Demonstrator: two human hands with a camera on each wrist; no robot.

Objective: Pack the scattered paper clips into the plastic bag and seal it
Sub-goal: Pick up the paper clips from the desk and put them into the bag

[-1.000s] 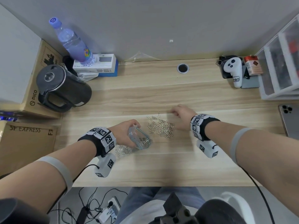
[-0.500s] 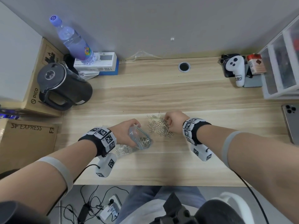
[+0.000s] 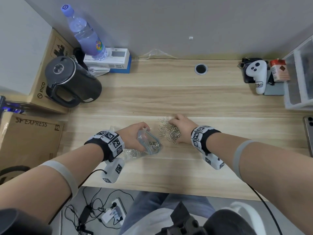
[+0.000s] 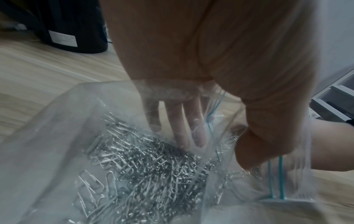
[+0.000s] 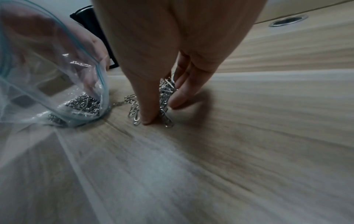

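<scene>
A clear zip bag (image 3: 149, 143) with a teal seal line lies on its side on the wooden desk, its mouth facing right. My left hand (image 3: 144, 133) grips the upper lip and holds the mouth open. Many silver clips (image 4: 143, 166) lie inside the bag, and my left fingers (image 4: 180, 124) show through the plastic. Just right of the mouth sits a loose pile of paper clips (image 3: 166, 133). My right hand (image 3: 173, 132) is down on that pile. Its thumb (image 5: 147, 116) and fingers (image 5: 180, 97) pinch a bunch of clips (image 5: 167, 92) against the desk.
A black kettle (image 3: 67, 82), a water bottle (image 3: 84, 33) on a white box and cardboard boxes (image 3: 28, 141) stand at the left. A white controller (image 3: 257, 73) and plastic drawers (image 3: 301, 73) are at the right, and a phone (image 3: 309, 129) lies at the right edge. A cable hole (image 3: 200, 69) is at the back.
My right hand has moved left from the far right side of the pile onto it and closed round a bunch of clips. The left hand and bag have stayed put.
</scene>
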